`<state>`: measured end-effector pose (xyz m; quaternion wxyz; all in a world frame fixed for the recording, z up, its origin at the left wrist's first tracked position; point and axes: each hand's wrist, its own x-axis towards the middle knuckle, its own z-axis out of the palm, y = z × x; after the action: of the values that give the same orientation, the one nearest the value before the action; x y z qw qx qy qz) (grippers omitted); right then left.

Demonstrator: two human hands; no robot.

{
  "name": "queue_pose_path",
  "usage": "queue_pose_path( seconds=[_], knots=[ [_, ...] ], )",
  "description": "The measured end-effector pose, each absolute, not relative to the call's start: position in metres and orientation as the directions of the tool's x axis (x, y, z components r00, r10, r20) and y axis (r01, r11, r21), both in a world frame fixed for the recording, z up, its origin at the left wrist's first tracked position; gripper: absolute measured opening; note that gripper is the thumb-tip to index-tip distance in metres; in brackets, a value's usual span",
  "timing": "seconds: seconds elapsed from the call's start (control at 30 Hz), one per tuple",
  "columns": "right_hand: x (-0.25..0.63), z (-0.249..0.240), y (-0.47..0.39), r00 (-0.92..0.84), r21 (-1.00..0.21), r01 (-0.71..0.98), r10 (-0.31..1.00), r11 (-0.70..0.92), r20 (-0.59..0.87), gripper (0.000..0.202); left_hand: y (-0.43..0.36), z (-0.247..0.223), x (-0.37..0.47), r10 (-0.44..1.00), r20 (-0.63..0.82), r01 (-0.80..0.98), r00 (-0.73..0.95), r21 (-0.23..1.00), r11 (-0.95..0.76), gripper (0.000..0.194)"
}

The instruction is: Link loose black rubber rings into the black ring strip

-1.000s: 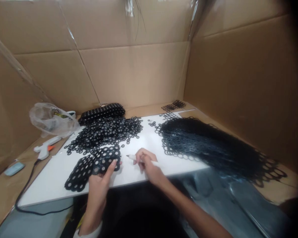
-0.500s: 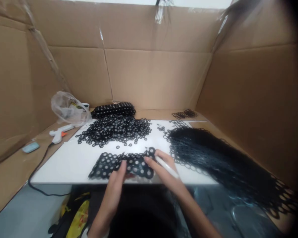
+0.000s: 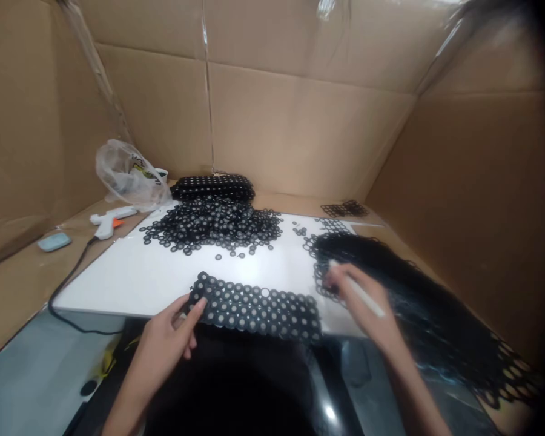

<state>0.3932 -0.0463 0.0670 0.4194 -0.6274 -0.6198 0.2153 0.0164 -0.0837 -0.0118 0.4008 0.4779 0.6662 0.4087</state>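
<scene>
My left hand (image 3: 166,339) pinches the left end of a black sheet of joined rings with grey centres (image 3: 254,309), thumb on top. The sheet lies stretched out along the front edge of the white board. One ring in its top row shows a brighter white centre. In my right hand (image 3: 381,287) is a slim white pen-like tool (image 3: 367,298), its tip pointing up and left. That hand is over the left edge of a heap of black ring mesh (image 3: 358,251); whether its fingertips touch the mesh is blurred.
Loose black discs (image 3: 213,224) are piled on the white board (image 3: 118,272), with stacked dotted sheets (image 3: 213,186) behind. At left are a glue gun (image 3: 109,223) with its cord, a pale blue case (image 3: 54,241) and a plastic bag (image 3: 127,175). Cardboard walls (image 3: 300,127) enclose the board.
My right hand has left the sheet and moved right to the mesh heap, still with the white tool. The sheet, bent before, now lies extended; my left hand has shifted left to its end.
</scene>
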Motion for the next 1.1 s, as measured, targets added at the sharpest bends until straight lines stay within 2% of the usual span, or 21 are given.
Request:
queue_pose_path(
  seconds=[0.07,0.2,0.3,0.37,0.5,0.77,0.97,1.1],
  knots=[
    [0.374,0.067,-0.043,0.079,-0.869,0.479,0.980,0.123,0.182,0.032,-0.085,-0.012,0.009,0.962,-0.162,0.303,-0.218,0.926,0.225,0.075],
    [0.306,0.060,-0.040,-0.225,-0.925,0.311,0.963,0.216,0.149,0.032,-0.083,-0.006,0.003,0.958,-0.194,0.317,-0.210,0.914,0.254,0.077],
    [0.255,0.049,-0.037,-0.393,-0.961,0.214,0.916,0.174,0.079,0.022,-0.078,0.001,0.001,0.961,-0.205,0.340,-0.187,0.904,0.259,0.077],
    [0.231,0.041,-0.034,-0.446,-0.985,0.130,0.894,0.116,0.046,0.017,-0.075,0.005,-0.001,0.964,-0.214,0.358,-0.159,0.897,0.258,0.077],
    [0.209,0.029,-0.027,-0.446,-1.000,0.016,0.895,0.020,0.010,0.011,-0.069,0.005,-0.009,0.965,-0.235,0.374,-0.115,0.890,0.261,0.077],
    [0.208,0.022,-0.029,-0.472,-0.996,0.044,0.880,0.076,0.046,0.015,-0.070,0.000,-0.012,0.971,-0.217,0.366,-0.099,0.899,0.238,0.074],
    [0.205,0.025,-0.037,-0.514,-0.924,0.218,0.842,0.315,0.165,0.016,-0.080,0.003,-0.007,0.990,-0.002,0.501,-0.138,0.863,0.071,0.057],
    [0.210,0.024,-0.035,-0.454,-0.992,0.054,0.887,0.118,0.081,0.008,-0.078,0.003,-0.007,0.973,-0.066,0.452,-0.220,0.877,0.162,0.064]
  ],
)
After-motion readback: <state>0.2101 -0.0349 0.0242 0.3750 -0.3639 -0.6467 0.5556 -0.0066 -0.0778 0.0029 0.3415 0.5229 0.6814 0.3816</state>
